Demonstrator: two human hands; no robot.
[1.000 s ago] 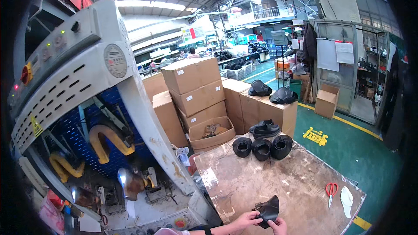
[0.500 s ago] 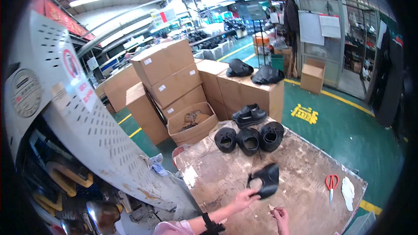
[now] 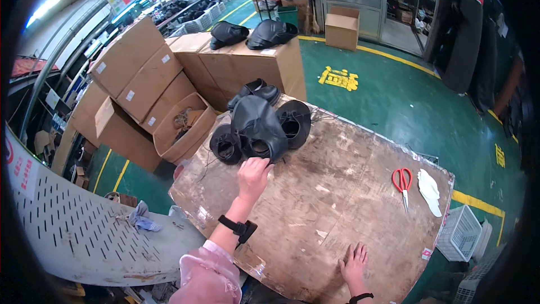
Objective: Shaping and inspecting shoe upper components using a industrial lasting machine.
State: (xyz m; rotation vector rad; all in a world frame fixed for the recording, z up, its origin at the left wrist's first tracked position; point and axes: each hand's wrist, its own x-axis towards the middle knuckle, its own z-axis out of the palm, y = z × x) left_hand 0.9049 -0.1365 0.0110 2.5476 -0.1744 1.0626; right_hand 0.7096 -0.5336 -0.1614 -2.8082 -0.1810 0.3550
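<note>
My left hand (image 3: 253,180) is stretched forward, its fingers closed on the near end of a black leather shoe upper (image 3: 257,124). That upper is held over a group of similar black uppers on the worn wooden table (image 3: 315,186). One upper (image 3: 224,145) shows to its left and another (image 3: 293,123) to its right, both with their openings toward me. A low black shoe (image 3: 254,91) lies behind them. The held upper partly hides the group. My right hand (image 3: 354,264) rests on the table near its front edge, fingers spread and holding nothing.
Red-handled scissors (image 3: 403,186) and a white glove (image 3: 430,192) lie at the table's right. Cardboard boxes (image 3: 135,79) are stacked beyond the far left, two black uppers (image 3: 272,34) on top of one. A perforated grey machine panel (image 3: 84,236) stands at left, a white basket (image 3: 459,234) at right.
My left hand has carried the shoe upper away from me to the group of uppers. My right hand has gone from bent fingers to spread on the table. The view has turned right and down.
</note>
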